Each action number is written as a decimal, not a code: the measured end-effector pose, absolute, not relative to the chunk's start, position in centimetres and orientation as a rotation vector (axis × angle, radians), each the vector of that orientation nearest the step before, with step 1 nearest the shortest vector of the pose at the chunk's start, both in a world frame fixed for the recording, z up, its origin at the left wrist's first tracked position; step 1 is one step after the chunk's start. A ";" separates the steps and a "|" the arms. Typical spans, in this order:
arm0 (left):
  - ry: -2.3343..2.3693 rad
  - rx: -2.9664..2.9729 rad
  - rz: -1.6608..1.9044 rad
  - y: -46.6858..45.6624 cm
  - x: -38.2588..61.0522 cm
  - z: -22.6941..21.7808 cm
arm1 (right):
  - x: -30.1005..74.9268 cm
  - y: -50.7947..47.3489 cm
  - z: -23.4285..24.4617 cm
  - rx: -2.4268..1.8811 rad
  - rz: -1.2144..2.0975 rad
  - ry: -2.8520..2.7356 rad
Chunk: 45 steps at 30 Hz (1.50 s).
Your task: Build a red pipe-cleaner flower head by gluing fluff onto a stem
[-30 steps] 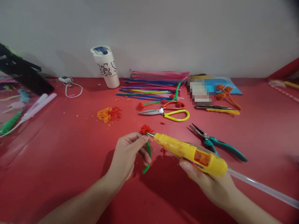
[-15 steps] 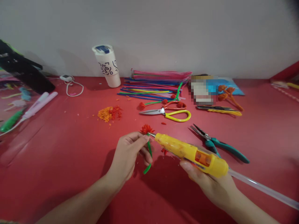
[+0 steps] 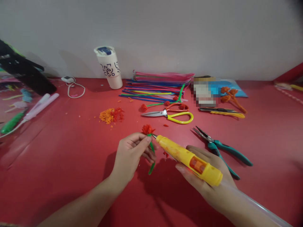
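Between its thumb and fingers my left hand (image 3: 132,154) pinches the green stem of a red pipe-cleaner flower (image 3: 148,129), bloom upward. My right hand (image 3: 205,176) is wrapped round a yellow hot glue gun (image 3: 187,156), with a clear glue stick trailing from its back end. The metal nozzle points left at the base of the bloom, touching it or very close; I cannot tell which. Under the gun, partly hidden, some red pieces (image 3: 166,154) lie on the table. Beyond the flower rest scissors (image 3: 168,114) with one red and one yellow handle loop.
Teal-handled pliers (image 3: 221,148) lie right of the gun. Pipe cleaners (image 3: 156,86) are piled at the back, near a white tumbler (image 3: 110,67). Orange and red clippings (image 3: 110,115) sit at centre left, a pink straightener-like tool (image 3: 40,105) farther left. A cutter (image 3: 222,111) lies at right.
The glue gun's rear has swung left and toward me, its nozzle staying by the bloom. The flower has tilted slightly, and its stem's lower end has shifted right.
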<state>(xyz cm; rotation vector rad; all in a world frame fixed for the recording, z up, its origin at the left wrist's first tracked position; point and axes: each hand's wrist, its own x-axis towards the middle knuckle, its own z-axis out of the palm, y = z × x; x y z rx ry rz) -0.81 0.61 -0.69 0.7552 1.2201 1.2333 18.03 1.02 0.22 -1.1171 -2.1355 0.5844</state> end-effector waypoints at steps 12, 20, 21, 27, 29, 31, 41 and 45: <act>1.160 0.641 1.264 0.7 -1.2 -0.6 | 20.0 5.0 -0.5 -1.766 0.856 -1.888; 1.179 0.685 1.199 0.6 -1.4 -0.4 | 20.4 5.9 -2.2 -1.879 0.269 -2.268; 1.186 0.693 1.200 0.5 -1.5 -0.4 | 20.3 5.7 -2.2 -1.854 0.185 -2.263; 1.250 0.715 1.254 0.8 -1.7 -0.3 | 17.6 3.9 -2.3 -1.050 0.059 -2.482; 1.266 0.718 1.269 0.8 -1.7 -0.2 | 16.0 3.0 -2.5 -0.863 0.092 -2.652; 1.269 0.716 1.271 0.9 -1.7 -0.2 | 14.8 2.4 -2.7 -0.811 0.060 -2.703; 1.235 0.691 1.244 0.8 -1.4 0.0 | 12.9 2.6 -3.9 -0.694 0.119 -2.716; 1.213 0.705 1.226 0.6 -1.3 -0.1 | 14.5 2.9 -2.8 -0.952 0.316 -2.492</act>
